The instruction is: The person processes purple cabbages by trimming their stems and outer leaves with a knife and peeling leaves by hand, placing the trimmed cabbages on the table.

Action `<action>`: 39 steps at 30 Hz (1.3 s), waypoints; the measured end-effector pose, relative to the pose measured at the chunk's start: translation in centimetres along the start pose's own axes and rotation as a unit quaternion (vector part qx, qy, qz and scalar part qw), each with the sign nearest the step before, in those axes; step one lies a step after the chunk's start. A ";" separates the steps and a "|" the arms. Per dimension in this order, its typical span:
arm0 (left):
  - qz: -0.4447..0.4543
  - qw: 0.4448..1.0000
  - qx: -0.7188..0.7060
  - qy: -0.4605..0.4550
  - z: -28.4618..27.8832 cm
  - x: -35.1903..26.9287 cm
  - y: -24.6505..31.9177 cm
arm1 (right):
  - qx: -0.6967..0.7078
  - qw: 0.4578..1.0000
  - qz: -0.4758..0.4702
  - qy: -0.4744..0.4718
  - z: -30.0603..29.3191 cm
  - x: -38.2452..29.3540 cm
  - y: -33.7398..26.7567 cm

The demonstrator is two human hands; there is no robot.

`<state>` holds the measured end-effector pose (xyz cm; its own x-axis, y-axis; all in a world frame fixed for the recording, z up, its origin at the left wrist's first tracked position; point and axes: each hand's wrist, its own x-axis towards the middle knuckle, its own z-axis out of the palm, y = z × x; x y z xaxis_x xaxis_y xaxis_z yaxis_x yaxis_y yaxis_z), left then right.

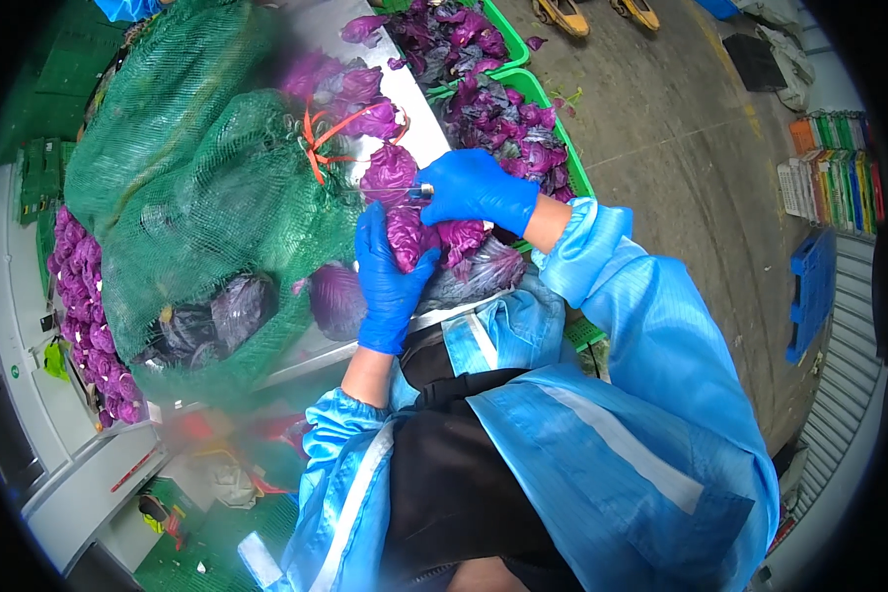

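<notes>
In a blue glove, my left hand (388, 288) grips a red cabbage (407, 238) from its left and near sides. My right hand (481, 189), also gloved in blue, holds a knife (420, 191) whose thin blade points left. The blade lies just beyond the held cabbage, in front of another red cabbage (389, 166); whether it touches either cannot be told. Under my right wrist are purple leaves (462, 238) and a dull outer leaf (481, 274). A loose purple leaf (338, 300) rests left of my left hand on the metal table (433, 133).
A green mesh sack (214, 170) of cabbages covers the table's left side, beside red ties (314, 140). Green crates (573, 159) of leaves stand along the right edge. Many cabbages (81, 296) are piled far left. A blue pallet (812, 296) stands at right.
</notes>
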<state>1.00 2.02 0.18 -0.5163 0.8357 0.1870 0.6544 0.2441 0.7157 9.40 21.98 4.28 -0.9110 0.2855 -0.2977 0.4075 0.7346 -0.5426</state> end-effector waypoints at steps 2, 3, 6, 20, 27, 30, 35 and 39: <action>-0.009 1.000 -0.024 0.008 -0.3 -0.8 0.2 | -0.034 0.999 0.006 0.023 1.1 0.0 0.4; 0.035 0.999 0.003 0.007 -0.6 -1.4 0.5 | -0.069 0.996 0.042 0.028 2.8 0.4 1.9; 0.058 0.998 0.008 0.012 -0.7 -2.3 -0.2 | -0.046 0.996 0.071 0.037 2.9 -0.4 1.3; -0.170 0.930 -0.326 -0.008 -4.2 -2.1 -3.2 | 0.042 0.987 0.142 0.064 4.3 -0.4 3.1; -0.243 0.805 -0.541 0.019 -3.7 -1.0 -1.7 | -0.018 0.983 0.128 0.133 1.5 0.2 6.8; -0.240 0.786 -0.570 0.023 -3.3 0.2 -1.1 | -0.025 0.971 0.198 0.134 -1.2 0.3 8.7; -0.258 0.754 -0.602 0.047 -3.9 1.9 0.1 | 0.088 0.956 0.039 0.275 -2.1 0.0 5.9; -0.249 0.765 -0.593 0.040 -4.0 2.8 0.3 | 0.355 0.924 -0.110 0.086 -0.9 0.0 0.2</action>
<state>-2.43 2.51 3.61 -0.6021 0.7398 -0.3002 -0.5703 -0.1354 0.8102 9.47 22.69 4.86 -0.9486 0.3157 -0.0221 0.0943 0.2151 -0.9720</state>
